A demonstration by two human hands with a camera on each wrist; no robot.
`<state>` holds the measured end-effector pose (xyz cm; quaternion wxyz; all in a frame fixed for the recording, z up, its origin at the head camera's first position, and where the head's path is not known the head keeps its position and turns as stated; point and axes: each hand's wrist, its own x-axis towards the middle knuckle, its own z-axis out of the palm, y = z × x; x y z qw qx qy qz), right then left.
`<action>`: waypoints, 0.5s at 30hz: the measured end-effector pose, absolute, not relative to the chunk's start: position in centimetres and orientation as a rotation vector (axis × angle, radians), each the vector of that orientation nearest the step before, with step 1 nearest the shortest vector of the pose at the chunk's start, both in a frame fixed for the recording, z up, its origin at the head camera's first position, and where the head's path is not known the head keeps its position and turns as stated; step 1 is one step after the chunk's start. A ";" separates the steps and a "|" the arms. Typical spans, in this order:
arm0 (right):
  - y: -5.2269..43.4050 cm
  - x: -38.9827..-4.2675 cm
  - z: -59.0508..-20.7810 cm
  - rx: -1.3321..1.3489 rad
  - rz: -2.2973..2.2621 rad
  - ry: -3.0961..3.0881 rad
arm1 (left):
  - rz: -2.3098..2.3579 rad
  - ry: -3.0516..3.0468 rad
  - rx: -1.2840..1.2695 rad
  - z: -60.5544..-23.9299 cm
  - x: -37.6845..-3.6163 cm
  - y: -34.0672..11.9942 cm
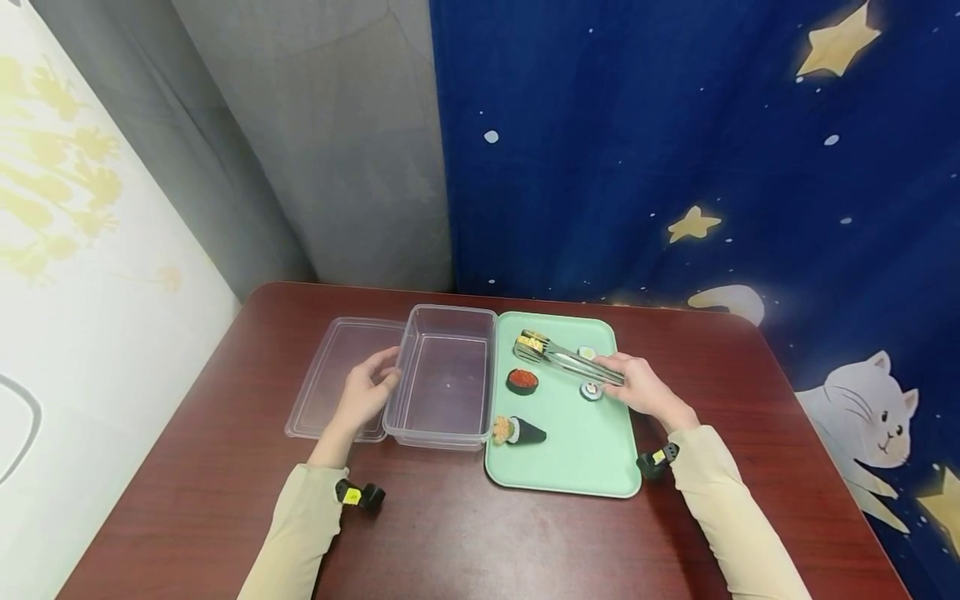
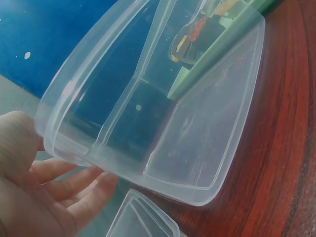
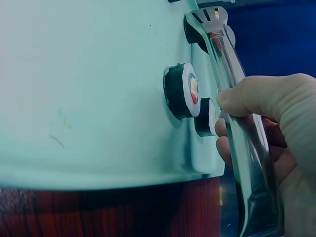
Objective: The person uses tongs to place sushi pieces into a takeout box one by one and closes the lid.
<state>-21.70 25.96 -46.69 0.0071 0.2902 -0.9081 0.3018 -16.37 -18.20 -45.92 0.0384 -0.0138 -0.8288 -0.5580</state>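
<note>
My right hand (image 1: 637,385) holds metal tongs (image 1: 564,357) by the handle end, thumb on one arm and fingers on the other. The tongs' heads point left, above the mint-green tray (image 1: 573,458). Close by the right fingertips are two sushi rolls, the nearer one (image 3: 182,92) and the farther one (image 3: 204,118). Also on the tray are a sushi piece topped with red roe (image 1: 522,382) and a cone hand roll (image 1: 528,431). With loosely extended fingers, my left hand (image 2: 44,197) touches the left side of a clear plastic container (image 1: 450,383).
A clear lid (image 1: 330,392) lies left of the container, partly beneath the left hand. The container stands right against the tray's left edge. All rest on a dark red wooden table (image 1: 465,533), with curtains (image 1: 570,167) behind its far edge.
</note>
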 end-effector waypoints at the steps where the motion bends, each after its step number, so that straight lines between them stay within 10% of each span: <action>1: 26.0 -21.7 -46.7 0.906 0.945 -2.842 | -1.715 -2.542 -0.044 -45.9 -16.4 -18.2; 15: 26.3 -21.6 -45.1 0.906 0.934 -2.820 | -1.730 -2.529 -0.063 -45.9 -16.4 -18.3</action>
